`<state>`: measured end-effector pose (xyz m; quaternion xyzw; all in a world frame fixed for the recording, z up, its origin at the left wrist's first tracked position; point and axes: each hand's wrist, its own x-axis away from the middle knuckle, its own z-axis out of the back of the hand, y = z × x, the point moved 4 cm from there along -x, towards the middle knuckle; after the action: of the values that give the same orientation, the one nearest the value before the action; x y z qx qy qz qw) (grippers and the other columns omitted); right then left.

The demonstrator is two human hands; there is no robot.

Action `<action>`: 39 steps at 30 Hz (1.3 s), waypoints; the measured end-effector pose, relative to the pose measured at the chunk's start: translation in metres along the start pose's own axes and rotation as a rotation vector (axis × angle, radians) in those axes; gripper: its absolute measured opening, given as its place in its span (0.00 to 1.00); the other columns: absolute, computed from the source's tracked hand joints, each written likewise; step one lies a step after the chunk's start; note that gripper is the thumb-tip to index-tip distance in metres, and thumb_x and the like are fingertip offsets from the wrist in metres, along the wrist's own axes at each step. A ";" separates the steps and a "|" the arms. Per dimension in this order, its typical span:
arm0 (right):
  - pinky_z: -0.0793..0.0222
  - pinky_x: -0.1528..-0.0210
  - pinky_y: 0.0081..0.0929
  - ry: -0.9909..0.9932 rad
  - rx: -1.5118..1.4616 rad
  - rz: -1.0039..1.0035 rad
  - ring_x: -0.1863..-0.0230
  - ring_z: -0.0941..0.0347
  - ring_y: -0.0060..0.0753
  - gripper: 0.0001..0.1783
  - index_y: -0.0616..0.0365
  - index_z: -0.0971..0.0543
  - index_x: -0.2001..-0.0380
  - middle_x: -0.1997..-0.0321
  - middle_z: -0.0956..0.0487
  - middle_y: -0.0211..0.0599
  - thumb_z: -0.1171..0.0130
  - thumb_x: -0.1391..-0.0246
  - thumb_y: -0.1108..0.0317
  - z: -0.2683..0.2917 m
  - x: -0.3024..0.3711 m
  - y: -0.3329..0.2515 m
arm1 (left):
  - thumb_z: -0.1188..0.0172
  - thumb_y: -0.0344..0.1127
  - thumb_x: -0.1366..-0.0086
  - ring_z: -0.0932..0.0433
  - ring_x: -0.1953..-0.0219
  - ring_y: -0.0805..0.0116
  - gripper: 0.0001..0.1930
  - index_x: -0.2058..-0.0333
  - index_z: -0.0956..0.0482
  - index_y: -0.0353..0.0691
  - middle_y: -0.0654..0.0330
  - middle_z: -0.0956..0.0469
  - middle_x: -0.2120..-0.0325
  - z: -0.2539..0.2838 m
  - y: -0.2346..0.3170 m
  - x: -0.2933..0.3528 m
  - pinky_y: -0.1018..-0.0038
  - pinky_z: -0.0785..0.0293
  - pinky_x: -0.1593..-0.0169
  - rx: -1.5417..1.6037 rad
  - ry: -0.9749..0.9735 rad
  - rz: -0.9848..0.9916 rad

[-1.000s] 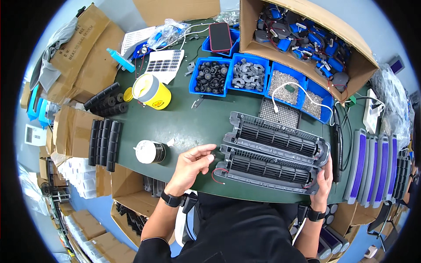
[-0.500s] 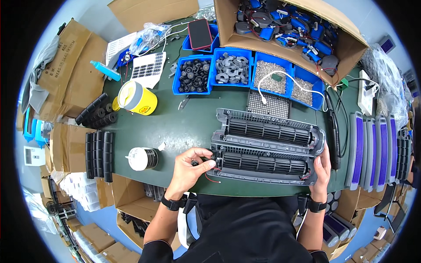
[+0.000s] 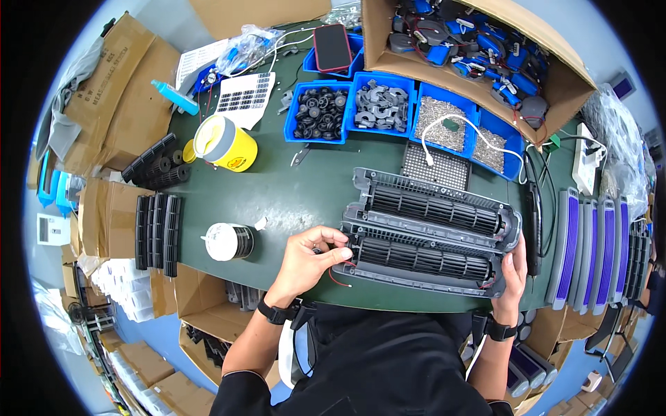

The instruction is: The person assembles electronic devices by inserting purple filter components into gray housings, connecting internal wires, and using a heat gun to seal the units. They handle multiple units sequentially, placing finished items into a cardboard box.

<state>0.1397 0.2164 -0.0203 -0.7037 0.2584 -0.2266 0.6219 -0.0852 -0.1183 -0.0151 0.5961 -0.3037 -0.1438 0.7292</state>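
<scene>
Two grey fan housings lie side by side on the green table, each with a black ribbed roller in it. At the left end of the near housing [image 3: 423, 279], my left hand [image 3: 305, 263] pinches a small black part between thumb and index finger, mostly hidden. Another dark round piece [image 3: 317, 249] shows under its curled fingers. My right hand [image 3: 512, 277] wraps round the right end of the near housing, thumb on top. The near roller [image 3: 423, 258] sits in its trough; a thin red wire [image 3: 338, 279] hangs out beside my left hand. Behind it lies the far housing [image 3: 361, 182].
Blue bins of black wheels [image 3: 320, 113], grey clips [image 3: 381, 105] and screws [image 3: 441, 123] line the back, below a carton [image 3: 479, 97] of blue motors. A yellow tub [image 3: 237, 149] and white jar [image 3: 227, 241] stand left, near spare rollers [image 3: 158, 232]. Purple-fronted units [image 3: 565, 249] stand right.
The whole view has shifted slightly, so the table things appear further right. My left hand stays at the near housing's left end, its fingers turned a little; my right hand keeps its hold.
</scene>
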 end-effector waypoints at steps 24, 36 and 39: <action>0.38 0.26 0.39 0.069 0.041 -0.136 0.31 0.28 0.45 0.60 0.68 0.39 0.24 0.32 0.25 0.49 0.24 0.60 0.60 -0.011 -0.001 -0.015 | 0.29 0.27 0.31 0.22 0.67 0.83 0.10 0.52 0.16 0.36 0.65 0.15 0.61 -0.005 -0.006 0.000 0.83 0.26 0.66 0.221 -0.003 -0.020; 0.39 0.26 0.39 0.077 0.011 -0.124 0.31 0.29 0.44 0.58 0.68 0.40 0.23 0.32 0.25 0.49 0.27 0.58 0.62 -0.016 0.000 -0.018 | 0.30 0.29 0.29 0.22 0.67 0.83 0.11 0.51 0.18 0.35 0.65 0.15 0.62 -0.007 -0.007 0.000 0.82 0.24 0.62 0.188 -0.004 0.002; 0.39 0.26 0.39 0.089 0.027 -0.136 0.31 0.29 0.44 0.58 0.67 0.39 0.23 0.32 0.25 0.49 0.27 0.58 0.62 -0.015 0.001 -0.018 | 0.30 0.29 0.29 0.22 0.67 0.83 0.11 0.51 0.18 0.35 0.65 0.16 0.62 -0.009 -0.003 0.000 0.82 0.24 0.62 0.161 0.018 -0.018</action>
<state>0.1321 0.2060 -0.0001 -0.7004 0.2343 -0.3028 0.6024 -0.0798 -0.1120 -0.0188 0.6568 -0.3024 -0.1200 0.6802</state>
